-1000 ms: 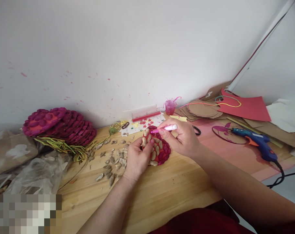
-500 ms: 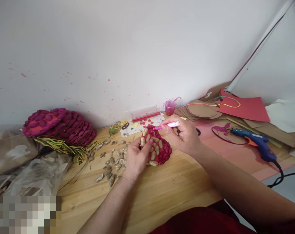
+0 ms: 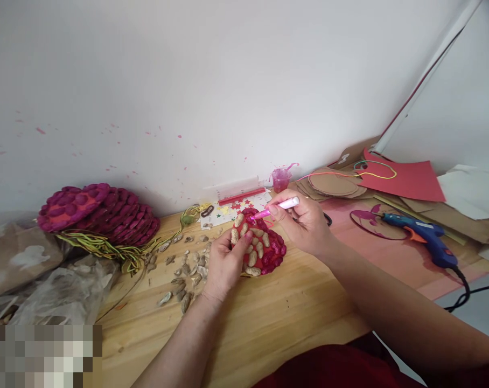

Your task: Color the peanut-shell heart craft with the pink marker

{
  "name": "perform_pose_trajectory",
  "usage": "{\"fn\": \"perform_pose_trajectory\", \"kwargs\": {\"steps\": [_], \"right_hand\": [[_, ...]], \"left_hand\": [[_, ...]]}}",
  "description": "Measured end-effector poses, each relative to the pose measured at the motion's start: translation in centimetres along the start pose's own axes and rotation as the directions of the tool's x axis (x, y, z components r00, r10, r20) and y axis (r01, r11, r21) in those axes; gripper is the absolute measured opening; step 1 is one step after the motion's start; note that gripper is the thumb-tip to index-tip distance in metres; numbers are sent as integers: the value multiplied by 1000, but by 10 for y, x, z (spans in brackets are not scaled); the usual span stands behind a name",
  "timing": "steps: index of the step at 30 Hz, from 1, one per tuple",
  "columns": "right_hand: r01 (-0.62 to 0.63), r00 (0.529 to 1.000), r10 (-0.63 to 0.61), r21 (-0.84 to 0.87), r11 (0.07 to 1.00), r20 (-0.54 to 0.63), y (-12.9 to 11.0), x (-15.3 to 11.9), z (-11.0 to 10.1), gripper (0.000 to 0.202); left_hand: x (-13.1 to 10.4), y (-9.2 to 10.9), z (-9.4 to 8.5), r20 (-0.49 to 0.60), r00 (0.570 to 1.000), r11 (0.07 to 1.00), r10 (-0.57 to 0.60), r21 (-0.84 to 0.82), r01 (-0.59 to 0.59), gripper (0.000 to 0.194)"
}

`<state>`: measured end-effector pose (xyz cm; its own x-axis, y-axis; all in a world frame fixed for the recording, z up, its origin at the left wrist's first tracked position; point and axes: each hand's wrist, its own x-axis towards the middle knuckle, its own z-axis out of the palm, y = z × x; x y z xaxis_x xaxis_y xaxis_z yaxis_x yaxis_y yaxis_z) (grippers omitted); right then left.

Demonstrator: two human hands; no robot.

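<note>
My left hand (image 3: 227, 264) grips the left edge of a red disc (image 3: 264, 264) covered with peanut shells, its thumb lying over the front. Shells on the disc's right and upper rim are painted magenta; those near my thumb are bare tan. In my right hand (image 3: 305, 223) is a slim paintbrush (image 3: 288, 203) with a white handle and a pink, paint-covered front end. Its tip touches or nearly touches the shells at the top of the disc. Loose peanut shells (image 3: 186, 275) lie on the wooden table left of my left hand.
A stack of magenta shell-covered discs (image 3: 99, 213) with yellow-green cords (image 3: 95, 242) leans at the left, behind plastic bags (image 3: 67, 291). A cup of pink paint (image 3: 281, 180) stands by the wall. Cardboard rounds (image 3: 333, 183), red paper (image 3: 406, 175) and a blue glue gun (image 3: 434, 242) lie right.
The brush tip has moved slightly left and down over the shells at the disc's top. My left hand keeps its hold on the disc.
</note>
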<state>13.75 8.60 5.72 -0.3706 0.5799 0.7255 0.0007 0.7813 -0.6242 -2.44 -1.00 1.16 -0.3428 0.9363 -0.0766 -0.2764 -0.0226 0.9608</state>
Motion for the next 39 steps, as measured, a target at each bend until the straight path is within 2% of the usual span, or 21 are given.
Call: {"fn": "perform_pose_trajectory", "kwargs": {"steps": [6, 12, 17, 23, 28, 35, 39], "right_hand": [[-92, 994, 96, 65, 994, -56, -7, 4, 1, 14], [-134, 988, 146, 175, 975, -55, -11, 3, 2, 14], [-129, 990, 134, 108, 986, -38, -9, 2, 0, 20], [-107, 993, 113, 138, 985, -39, -9, 3, -1, 17], [-106, 992, 112, 88, 990, -63, -12, 5, 0, 23], [-110, 991, 119, 142, 984, -62, -8, 1, 1, 14], [-105, 990, 113, 88, 991, -86, -8, 2, 1, 18]], "left_hand": [[-2, 7, 6, -34, 999, 989, -26, -146, 21, 46], [-1, 2, 1, 15, 1000, 993, -10, -117, 12, 42], [0, -2, -1, 14, 1000, 993, 8, -122, -6, 40], [0, -2, -2, 29, 999, 996, 23, -81, -20, 37], [1, -3, -3, 20, 999, 993, 31, -112, -29, 38], [0, -4, -4, 16, 998, 998, 53, -35, -53, 36], [0, -2, -3, 9, 999, 995, 52, -89, -51, 38]]}}
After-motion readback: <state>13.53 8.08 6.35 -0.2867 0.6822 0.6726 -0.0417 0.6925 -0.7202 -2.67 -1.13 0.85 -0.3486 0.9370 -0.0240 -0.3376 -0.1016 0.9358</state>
